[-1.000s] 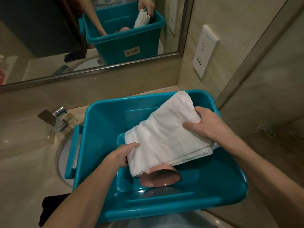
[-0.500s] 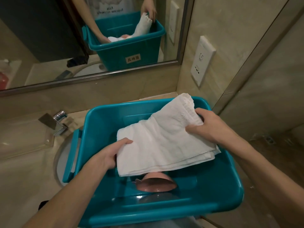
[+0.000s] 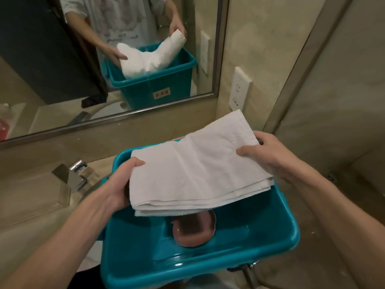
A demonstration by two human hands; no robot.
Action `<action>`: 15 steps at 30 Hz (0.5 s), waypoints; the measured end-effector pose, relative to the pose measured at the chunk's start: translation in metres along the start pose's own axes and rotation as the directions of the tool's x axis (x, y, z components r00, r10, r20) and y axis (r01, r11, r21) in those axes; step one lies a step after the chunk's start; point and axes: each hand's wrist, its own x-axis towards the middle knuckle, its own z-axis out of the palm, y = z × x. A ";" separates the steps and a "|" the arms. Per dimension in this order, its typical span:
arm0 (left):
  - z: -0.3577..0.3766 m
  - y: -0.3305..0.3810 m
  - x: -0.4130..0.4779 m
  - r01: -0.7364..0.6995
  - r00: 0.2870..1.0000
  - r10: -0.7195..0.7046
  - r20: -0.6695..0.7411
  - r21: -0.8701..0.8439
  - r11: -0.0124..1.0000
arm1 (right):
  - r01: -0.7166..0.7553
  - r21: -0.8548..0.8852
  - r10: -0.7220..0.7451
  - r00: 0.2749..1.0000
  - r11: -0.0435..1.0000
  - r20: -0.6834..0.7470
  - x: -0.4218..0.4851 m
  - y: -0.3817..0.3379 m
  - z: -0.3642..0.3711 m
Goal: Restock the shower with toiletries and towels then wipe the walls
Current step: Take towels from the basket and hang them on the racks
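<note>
At far left the chrome tap (image 3: pixel 71 177) stands on the beige stone desk (image 3: pixel 25 205), below the mirror (image 3: pixel 52 59). In the mirror, the tub's front carries a pale label (image 3: pixel 161 93) with dark characters too small to read. My left grip (image 3: pixel 118 184) holds the near-left edge of the folded white towel (image 3: pixel 193 174), thumb on top and fingers beneath. The towel is lifted above the teal tub (image 3: pixel 187 266), its right end higher and tilted toward the wall. Under the towel's near edge a pink dish (image 3: pixel 194 232) lies on the tub floor, partly hidden. My right grip (image 3: pixel 268 155) pinches the towel's right edge, thumb on top. Further right, a white wall plate (image 3: pixel 239 90) bears a small symbol. A metal frame (image 3: pixel 302 65) slants up the wall, close to the tub's far corner. Brown floor (image 3: pixel 358 176) lies open beyond it.
</note>
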 end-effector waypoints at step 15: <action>-0.097 0.088 -0.090 -0.189 0.921 0.193 0.340 -0.045 0.981 | 0.176 0.249 -0.080 0.933 0.953 -0.352 -0.136 -0.079 0.041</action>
